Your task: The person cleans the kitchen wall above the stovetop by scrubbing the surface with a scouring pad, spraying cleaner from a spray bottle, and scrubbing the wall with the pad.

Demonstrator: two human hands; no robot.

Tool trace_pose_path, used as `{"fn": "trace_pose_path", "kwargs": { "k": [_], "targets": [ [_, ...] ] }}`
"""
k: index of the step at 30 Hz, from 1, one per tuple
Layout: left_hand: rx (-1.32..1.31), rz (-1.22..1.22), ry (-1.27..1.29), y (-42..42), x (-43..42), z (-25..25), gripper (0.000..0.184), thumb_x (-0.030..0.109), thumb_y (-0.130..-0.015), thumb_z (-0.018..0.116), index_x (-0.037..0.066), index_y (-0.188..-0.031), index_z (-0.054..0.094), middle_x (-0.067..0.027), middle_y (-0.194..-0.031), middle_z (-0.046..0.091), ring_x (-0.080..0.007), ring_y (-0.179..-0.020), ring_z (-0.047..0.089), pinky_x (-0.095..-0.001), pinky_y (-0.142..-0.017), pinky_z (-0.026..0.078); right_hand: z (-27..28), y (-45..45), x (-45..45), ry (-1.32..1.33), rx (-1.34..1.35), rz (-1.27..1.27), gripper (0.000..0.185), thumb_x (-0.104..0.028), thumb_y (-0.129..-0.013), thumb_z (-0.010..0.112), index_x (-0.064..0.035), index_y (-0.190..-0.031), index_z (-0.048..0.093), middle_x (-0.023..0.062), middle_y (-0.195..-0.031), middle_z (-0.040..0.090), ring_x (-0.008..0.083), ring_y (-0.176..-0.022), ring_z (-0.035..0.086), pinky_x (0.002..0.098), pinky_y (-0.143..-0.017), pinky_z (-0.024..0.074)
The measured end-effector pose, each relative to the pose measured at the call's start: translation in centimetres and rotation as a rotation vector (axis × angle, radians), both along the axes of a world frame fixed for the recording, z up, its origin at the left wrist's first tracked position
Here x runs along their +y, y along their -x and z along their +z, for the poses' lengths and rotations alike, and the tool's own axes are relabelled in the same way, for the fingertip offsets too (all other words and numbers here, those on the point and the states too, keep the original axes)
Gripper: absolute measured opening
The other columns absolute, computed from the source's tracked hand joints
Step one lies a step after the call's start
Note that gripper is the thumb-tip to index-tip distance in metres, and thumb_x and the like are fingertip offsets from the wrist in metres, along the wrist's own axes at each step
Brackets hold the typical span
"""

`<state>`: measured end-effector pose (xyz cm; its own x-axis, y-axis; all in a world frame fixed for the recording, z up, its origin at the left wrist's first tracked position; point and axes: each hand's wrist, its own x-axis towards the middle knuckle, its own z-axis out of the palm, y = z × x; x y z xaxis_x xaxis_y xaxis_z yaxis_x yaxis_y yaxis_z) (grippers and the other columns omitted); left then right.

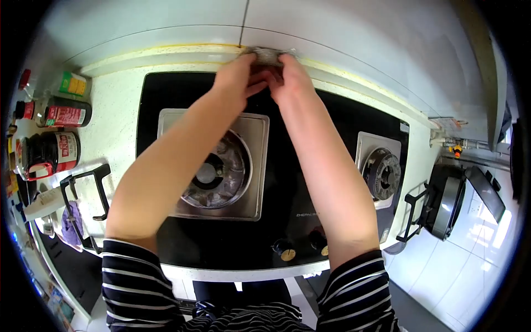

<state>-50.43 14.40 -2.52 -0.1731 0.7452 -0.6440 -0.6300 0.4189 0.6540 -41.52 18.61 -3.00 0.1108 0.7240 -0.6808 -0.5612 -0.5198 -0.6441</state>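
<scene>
Both hands reach past the back edge of the black glass stove (287, 232), up to the ledge at the wall. A greyish, crumpled item (268, 56), perhaps a cloth or pad, is held between them. My left hand (237, 80) grips its left side and my right hand (283, 77) its right side, with fingers curled underneath. Below my left forearm lies the left burner (207, 173) in its square metal tray. The right burner (383, 174) sits beyond my right forearm. Neither burner has a pan support on it.
Sauce bottles (66, 149) and a green-labelled jar (74, 84) stand at the left. One black pan support (101, 188) rests on the left counter, another (414, 213) at the right edge. Two knobs are at the stove's front. A pipe with a valve (456, 148) runs at the right.
</scene>
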Motion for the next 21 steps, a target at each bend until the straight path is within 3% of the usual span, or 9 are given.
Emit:
{"fn": "trace_pose_path", "kwargs": {
  "k": [2,5,6,8,10,12,14,16,21],
  "targets": [
    [0.008,0.032,-0.003,-0.2,0.1,0.2,0.024,0.021,-0.093,0.051,0.004,-0.110,0.056,-0.0084,-0.097,0.062,-0.0188,-0.078,0.062,-0.0365,-0.073,0.055,0.6,-0.4,0.3,0.060,0.026,0.030,0.021,-0.013,-0.090,0.057,0.0011,-0.105,0.054,0.0155,-0.103,0.058,0.0282,-0.090,0.057,0.0386,-0.077,0.0531],
    [-0.009,0.010,0.007,-2.4,1.2,0.1,0.026,0.022,-0.092,0.050,0.005,-0.110,0.056,-0.0077,-0.095,0.061,-0.0189,-0.076,0.062,-0.0365,-0.070,0.055,0.2,-2.6,1.0,0.039,0.007,0.015,0.021,-0.013,-0.090,0.057,0.0014,-0.105,0.053,0.0154,-0.102,0.057,0.0284,-0.090,0.057,0.0383,-0.078,0.0531],
    [-0.001,0.018,0.034,-3.5,1.6,0.0,0.024,0.022,-0.090,0.050,0.005,-0.106,0.057,-0.0068,-0.091,0.061,-0.0183,-0.073,0.061,-0.0361,-0.067,0.056,0.2,-3.6,1.1,0.026,-0.005,0.004,0.022,-0.014,-0.089,0.058,0.0007,-0.105,0.053,0.0157,-0.102,0.056,0.0277,-0.091,0.057,0.0370,-0.076,0.0534],
    [-0.040,-0.066,0.040,-5.9,2.2,0.0,0.020,0.025,-0.094,0.051,0.009,-0.106,0.056,-0.0058,-0.091,0.063,-0.0180,-0.078,0.061,-0.0367,-0.078,0.054,-0.1,-6.1,1.6,0.009,-0.080,-0.045,0.021,-0.018,-0.089,0.058,-0.0011,-0.101,0.054,0.0147,-0.096,0.057,0.0254,-0.086,0.058,0.0354,-0.071,0.0530],
    [-0.098,-0.143,0.070,-8.5,3.2,0.3,0.021,0.027,-0.093,0.052,0.009,-0.105,0.055,-0.0053,-0.089,0.062,-0.0182,-0.077,0.061,-0.0364,-0.076,0.055,-1.6,-10.0,2.8,-0.050,-0.095,-0.028,0.019,-0.021,-0.089,0.057,-0.0031,-0.095,0.054,0.0127,-0.086,0.057,0.0237,-0.079,0.058,0.0347,-0.065,0.0516],
    [-0.147,-0.198,0.082,-11.4,4.4,0.1,0.024,0.026,-0.091,0.054,0.008,-0.107,0.054,-0.0048,-0.091,0.061,-0.0174,-0.080,0.062,-0.0367,-0.074,0.056,-2.0,-13.7,4.1,-0.005,-0.115,-0.101,0.017,-0.013,-0.086,0.061,-0.0039,-0.100,0.058,0.0090,-0.085,0.061,0.0209,-0.073,0.059,0.0342,-0.056,0.0482],
    [-0.139,-0.244,0.071,-13.9,5.4,0.1,0.026,0.027,-0.091,0.053,0.004,-0.104,0.054,-0.0060,-0.089,0.061,-0.0178,-0.080,0.063,-0.0380,-0.072,0.057,-1.3,-15.9,4.5,-0.028,-0.177,-0.193,0.016,-0.013,-0.087,0.060,-0.0033,-0.099,0.058,0.0085,-0.081,0.059,0.0205,-0.071,0.057,0.0336,-0.057,0.0479],
    [-0.088,-0.200,0.130,-15.6,5.7,1.2,0.028,0.028,-0.092,0.051,0.002,-0.102,0.055,-0.0079,-0.086,0.062,-0.0189,-0.076,0.065,-0.0377,-0.067,0.058,-0.7,-18.0,5.1,0.064,-0.157,-0.024,0.016,-0.019,-0.090,0.057,-0.0036,-0.092,0.055,0.0084,-0.078,0.056,0.0201,-0.068,0.054,0.0328,-0.058,0.0461],
    [-0.044,-0.177,0.117,-14.6,5.6,1.0,0.030,0.029,-0.094,0.048,0.000,-0.101,0.055,-0.0091,-0.083,0.063,-0.0197,-0.072,0.065,-0.0367,-0.063,0.058,-0.8,-16.9,4.8,0.075,-0.126,-0.023,0.019,-0.023,-0.093,0.052,-0.0036,-0.093,0.053,0.0093,-0.076,0.057,0.0208,-0.062,0.053,0.0324,-0.049,0.0420]
  ]
}}
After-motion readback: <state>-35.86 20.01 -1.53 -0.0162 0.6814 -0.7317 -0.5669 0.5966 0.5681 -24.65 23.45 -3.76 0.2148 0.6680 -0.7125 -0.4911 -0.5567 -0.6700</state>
